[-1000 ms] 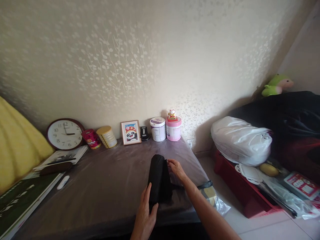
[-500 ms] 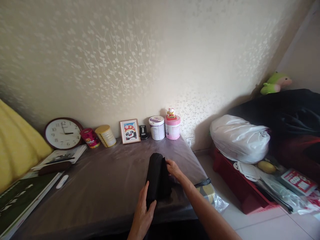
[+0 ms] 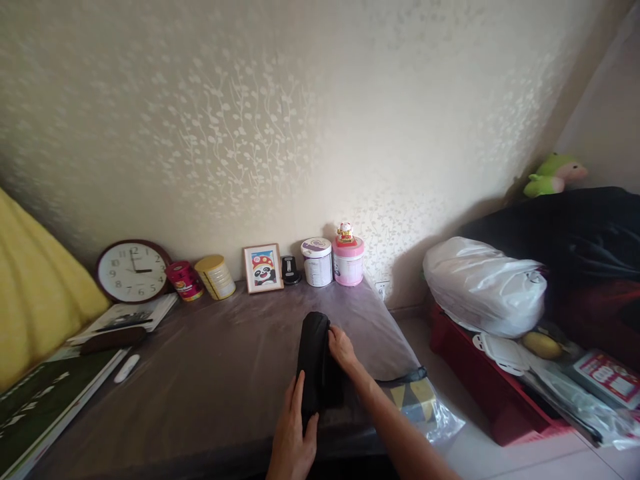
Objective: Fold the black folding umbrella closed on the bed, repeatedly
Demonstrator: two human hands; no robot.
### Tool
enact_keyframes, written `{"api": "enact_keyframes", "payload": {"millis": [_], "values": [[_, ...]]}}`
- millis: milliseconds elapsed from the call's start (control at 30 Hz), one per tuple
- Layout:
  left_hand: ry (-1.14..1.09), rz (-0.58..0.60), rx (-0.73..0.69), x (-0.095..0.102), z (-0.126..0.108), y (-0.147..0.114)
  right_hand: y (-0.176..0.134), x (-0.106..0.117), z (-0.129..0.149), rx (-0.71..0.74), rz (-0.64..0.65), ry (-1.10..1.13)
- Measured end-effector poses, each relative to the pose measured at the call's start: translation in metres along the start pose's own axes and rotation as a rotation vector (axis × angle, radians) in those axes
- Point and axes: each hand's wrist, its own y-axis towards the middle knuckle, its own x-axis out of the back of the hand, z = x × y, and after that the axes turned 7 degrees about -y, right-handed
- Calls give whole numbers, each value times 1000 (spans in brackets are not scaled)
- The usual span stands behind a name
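A black rolled bundle (image 3: 314, 360), of cloth or thin plastic, lies lengthwise over the near part of the table; I cannot tell its exact kind. My left hand (image 3: 296, 427) grips its near end, fingers along the left side and thumb at the bottom. At the upper right, my right hand (image 3: 342, 347) pinches the bundle's loose edge, with fingers closed. A flap of the same black material hangs between the roll and my right wrist.
Along the wall stand a clock (image 3: 134, 272), a magenta can (image 3: 185, 281), a yellow-lidded can (image 3: 215, 277), a picture frame (image 3: 263, 268) and two tubs (image 3: 317, 264). Books (image 3: 55, 393) lie left. A red bin (image 3: 493, 383) with a white bag (image 3: 485, 287) stands right of the table (image 3: 215, 373).
My right hand has shifted slightly toward the roll, and the loose flap now sits closer against it. My left hand keeps its grip. The whole view has moved a little.
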Motion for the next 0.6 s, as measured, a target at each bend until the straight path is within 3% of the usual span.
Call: {"api": "enact_keyframes", "payload": {"millis": [167,367,467,600], "values": [[259,-12,-56,-16,4,-2,-14,-12,15,37,-100,-85],[479,-58,-21,-34,7,-1,-33,-30,40,6,-127,-194],[473,-112,-27,-36,4,0,-38,-33,50,-58,-95,-263],[304,-116,-77,-31,11,-3,-40,-32,55,-71,-90,-307]]}}
